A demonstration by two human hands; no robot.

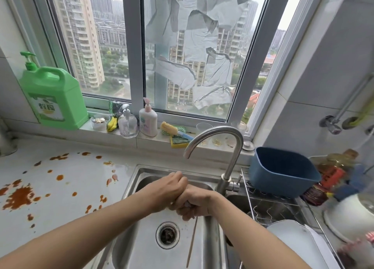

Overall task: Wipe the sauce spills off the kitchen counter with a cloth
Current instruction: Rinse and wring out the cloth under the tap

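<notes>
A: Both hands are being held together over the stainless steel sink [141,238], the left hand [170,189] curled over the right hand [192,204], and something small and pale is being squeezed between them, probably the cloth, though that cannot be confirmed.

B: Meanwhile the orange-brown sauce spills [19,196] are being left untouched on the white kitchen counter [66,198], well to the left.

A: If a dripping cloth is being carried over, sauce is likely being thinned and spread toward the sink edge.

B: And the thin wooden stick [192,242] in the basin is being risked too.
</notes>
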